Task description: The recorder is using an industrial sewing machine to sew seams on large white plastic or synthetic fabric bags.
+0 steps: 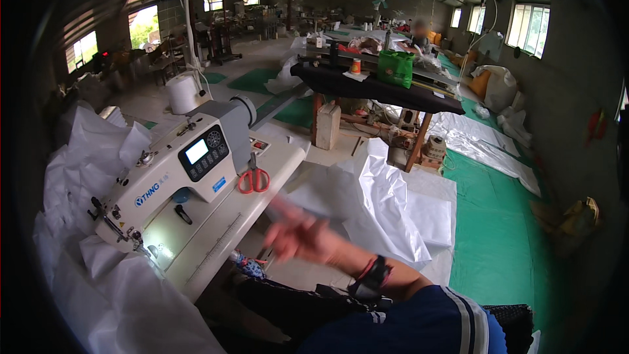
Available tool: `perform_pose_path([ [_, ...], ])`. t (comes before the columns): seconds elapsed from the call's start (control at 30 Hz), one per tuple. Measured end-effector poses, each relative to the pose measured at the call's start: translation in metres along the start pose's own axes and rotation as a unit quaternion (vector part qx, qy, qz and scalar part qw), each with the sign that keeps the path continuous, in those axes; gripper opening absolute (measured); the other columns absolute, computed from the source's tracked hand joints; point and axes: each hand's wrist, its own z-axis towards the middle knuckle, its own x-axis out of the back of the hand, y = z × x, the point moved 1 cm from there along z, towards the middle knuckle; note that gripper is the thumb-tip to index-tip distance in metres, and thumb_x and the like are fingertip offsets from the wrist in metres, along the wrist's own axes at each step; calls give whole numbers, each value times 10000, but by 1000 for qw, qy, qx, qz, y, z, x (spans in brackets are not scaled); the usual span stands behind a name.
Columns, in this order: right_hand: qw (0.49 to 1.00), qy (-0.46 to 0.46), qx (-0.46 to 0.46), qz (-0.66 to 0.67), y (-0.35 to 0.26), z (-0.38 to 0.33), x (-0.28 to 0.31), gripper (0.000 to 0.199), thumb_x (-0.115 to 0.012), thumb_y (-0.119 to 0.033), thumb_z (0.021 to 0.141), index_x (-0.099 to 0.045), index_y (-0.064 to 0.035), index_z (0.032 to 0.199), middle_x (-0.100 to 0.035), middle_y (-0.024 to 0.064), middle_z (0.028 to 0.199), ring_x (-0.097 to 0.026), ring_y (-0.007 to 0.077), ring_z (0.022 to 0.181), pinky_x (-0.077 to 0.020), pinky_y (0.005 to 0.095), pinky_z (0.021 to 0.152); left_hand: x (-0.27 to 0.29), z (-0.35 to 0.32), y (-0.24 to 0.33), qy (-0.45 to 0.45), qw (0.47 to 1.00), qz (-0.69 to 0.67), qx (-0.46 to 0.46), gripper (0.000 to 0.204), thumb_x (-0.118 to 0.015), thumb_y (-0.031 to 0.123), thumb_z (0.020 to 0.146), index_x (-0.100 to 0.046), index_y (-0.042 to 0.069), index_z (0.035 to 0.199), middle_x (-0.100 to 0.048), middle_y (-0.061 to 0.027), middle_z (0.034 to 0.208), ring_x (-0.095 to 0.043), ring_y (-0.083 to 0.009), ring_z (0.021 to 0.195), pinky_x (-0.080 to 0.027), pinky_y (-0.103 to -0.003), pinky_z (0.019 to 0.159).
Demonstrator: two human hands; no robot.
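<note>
My right hand (303, 239) is smeared by motion over the front edge of the sewing machine table (216, 236). Its fingers look apart, one stretched toward the scissors, and I see nothing in them. A dark band circles the wrist. Just beyond the fingertips, scissors with red-orange handles (253, 181) rest on the table beside the machine. The white sewing machine (173, 174) has a lit screen, and its lamp shines on the needle area. White sheet material (124, 295) is heaped along its left side and front. My left hand is not in view.
A white thread cone (183, 94) stands behind the machine. More white sheeting (380, 203) lies right of the table, beside green floor covering (495, 242). Farther back, a dark-covered table (373, 90) bears a green bag (396, 67). Another person (420, 36) is at the back.
</note>
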Motion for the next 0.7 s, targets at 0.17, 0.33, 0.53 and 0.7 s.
perform_pose_path([
  [0.17,973,-18,200,-112,-71,-27,-30,794,-658,-491,774,-268,-214,1408,-609,70,922,-539,89,643,-443,223,553,-16,11,-6,21,1000,-5,-17,913,-763,386,719,-272,7,1389,-500,-249,1170,-529,-368,1014,-461,-471,814],
  [0.33,860,-100,-201,-458,12,-21,-12,518,-623,-173,876,-415,-18,1324,-586,34,816,-557,81,677,-476,234,637,-9,15,-13,18,1000,-17,17,856,-734,391,751,-299,-13,1368,-482,-265,1191,-518,-388,1040,-458,-484,834],
  [0.53,872,-111,-354,-318,138,6,54,459,-509,-343,924,-464,-34,1260,-621,64,848,-615,132,735,-512,241,629,-5,1,17,25,985,172,-14,668,-604,439,842,-423,-25,1287,-467,-243,1263,-445,-382,1173,-377,-478,969],
  [0.7,812,-180,-389,-397,252,69,69,458,-548,-326,888,-467,-62,1253,-615,121,959,-612,225,867,-508,333,738,-15,-10,52,16,983,172,-61,600,-641,332,846,-438,-20,1288,-510,-251,1209,-515,-392,1085,-439,-452,900],
])
